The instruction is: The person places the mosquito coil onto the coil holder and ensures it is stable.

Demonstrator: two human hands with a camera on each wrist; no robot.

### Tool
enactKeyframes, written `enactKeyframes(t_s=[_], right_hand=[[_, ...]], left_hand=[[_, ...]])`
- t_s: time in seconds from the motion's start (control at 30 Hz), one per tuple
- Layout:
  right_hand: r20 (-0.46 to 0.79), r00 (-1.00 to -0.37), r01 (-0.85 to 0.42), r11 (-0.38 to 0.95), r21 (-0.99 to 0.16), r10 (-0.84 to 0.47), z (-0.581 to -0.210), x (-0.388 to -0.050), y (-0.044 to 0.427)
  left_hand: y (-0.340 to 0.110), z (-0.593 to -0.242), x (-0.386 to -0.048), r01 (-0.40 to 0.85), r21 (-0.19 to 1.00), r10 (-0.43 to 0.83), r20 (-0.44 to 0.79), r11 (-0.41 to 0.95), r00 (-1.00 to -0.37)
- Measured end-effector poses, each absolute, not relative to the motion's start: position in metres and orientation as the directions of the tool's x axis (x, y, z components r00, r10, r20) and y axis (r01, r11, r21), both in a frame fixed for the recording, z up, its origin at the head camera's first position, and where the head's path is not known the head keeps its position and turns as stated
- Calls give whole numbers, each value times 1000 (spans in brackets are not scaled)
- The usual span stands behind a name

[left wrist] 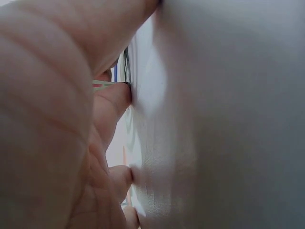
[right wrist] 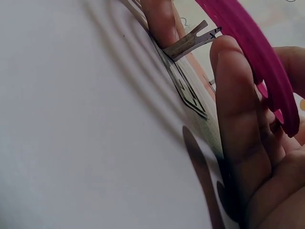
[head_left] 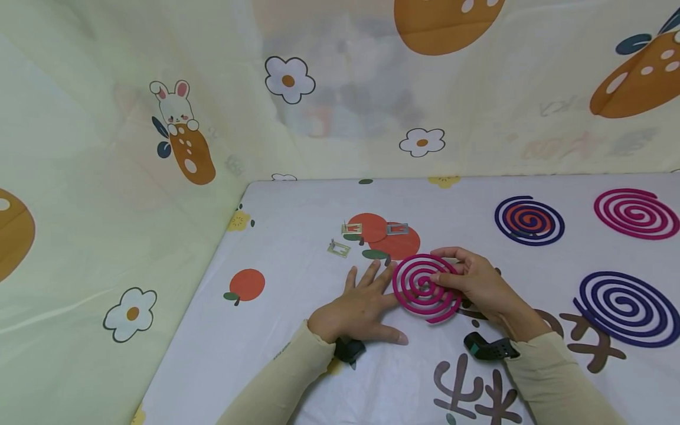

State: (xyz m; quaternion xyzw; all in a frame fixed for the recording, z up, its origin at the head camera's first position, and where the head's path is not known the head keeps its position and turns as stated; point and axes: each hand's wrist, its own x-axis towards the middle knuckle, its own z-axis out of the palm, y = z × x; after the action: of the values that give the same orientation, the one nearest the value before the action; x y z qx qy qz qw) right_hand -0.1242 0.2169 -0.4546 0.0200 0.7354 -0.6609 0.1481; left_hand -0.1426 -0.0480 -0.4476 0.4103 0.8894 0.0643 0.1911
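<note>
The right hand [head_left: 480, 283] pinches a magenta coil [head_left: 423, 283] between thumb and fingers near its middle, probably because the closely wound inner turns give a firmer grip than the outer rings. The coil is tilted just above the tabletop [head_left: 202, 378]. Beneath it, the right wrist view shows a thin metal stand [right wrist: 188, 45], its forked prong rising from a flat base. The left hand [head_left: 357, 307] lies palm down with fingers straight and spread wide; one fingertip touches this stand, seemingly to steady the light piece.

Three loose stands lie toward the far left corner, beyond the left hand: a greenish one [head_left: 351, 229], a gold-toned one [head_left: 339, 248] and a silvery one [head_left: 397, 229]. They look like cut and bent sheet metal. Toward the right edge, a small-looking blue coil [head_left: 530, 221], a second magenta coil [head_left: 636, 213] and a wider blue coil [head_left: 627, 308] lie flat and apart, perhaps so that each brittle-looking spiral can be lifted singly. Their surfaces look matte, with rounded ridges, against the smooth white printed cover.
</note>
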Motion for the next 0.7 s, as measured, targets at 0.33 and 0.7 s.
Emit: enactKeyframes(t_s=[0.33,0.7], right_hand=[[-258,-948,239,119,-964,-186,-454,-123,217],[-254,-951,231,143,-963,-178,-454,-123,216]], left_hand=[[-49,-449,-143,706,277,758,-281,652,-589],[-49,-449,-142,704,279,757,-277,653,-592]])
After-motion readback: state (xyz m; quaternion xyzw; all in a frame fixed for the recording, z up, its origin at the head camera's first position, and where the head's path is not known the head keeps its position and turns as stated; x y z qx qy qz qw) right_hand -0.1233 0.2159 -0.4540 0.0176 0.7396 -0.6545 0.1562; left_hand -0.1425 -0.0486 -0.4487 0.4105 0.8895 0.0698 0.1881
